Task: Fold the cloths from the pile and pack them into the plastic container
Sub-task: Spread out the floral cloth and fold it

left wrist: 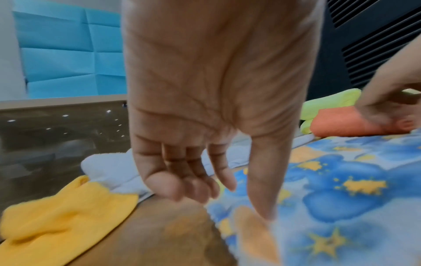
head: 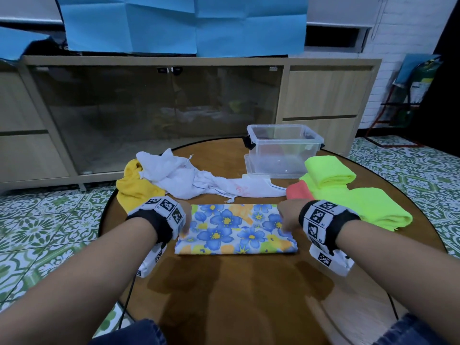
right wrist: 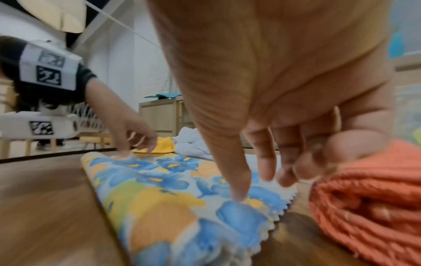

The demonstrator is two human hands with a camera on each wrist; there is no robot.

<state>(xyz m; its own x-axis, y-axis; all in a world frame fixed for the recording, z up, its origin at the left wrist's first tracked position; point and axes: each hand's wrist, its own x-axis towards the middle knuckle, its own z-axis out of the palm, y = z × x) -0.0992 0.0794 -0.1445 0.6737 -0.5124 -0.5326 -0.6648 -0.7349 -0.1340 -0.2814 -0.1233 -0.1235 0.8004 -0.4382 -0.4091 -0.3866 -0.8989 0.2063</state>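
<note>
The round wooden counter [head: 236,290] carries a folded floral cloth [head: 236,230]; yellow cloth [head: 133,185]; white cloths [head: 189,178]; neon-green towels [head: 348,190]; orange towel [head: 298,191]; clear plastic container [head: 283,150].

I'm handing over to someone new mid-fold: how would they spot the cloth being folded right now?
Start at the round wooden table and look at its near middle, between the left hand and the right hand. The flat folded rectangle with blue and orange flowers is it, the only printed cloth among plain ones.
</note>
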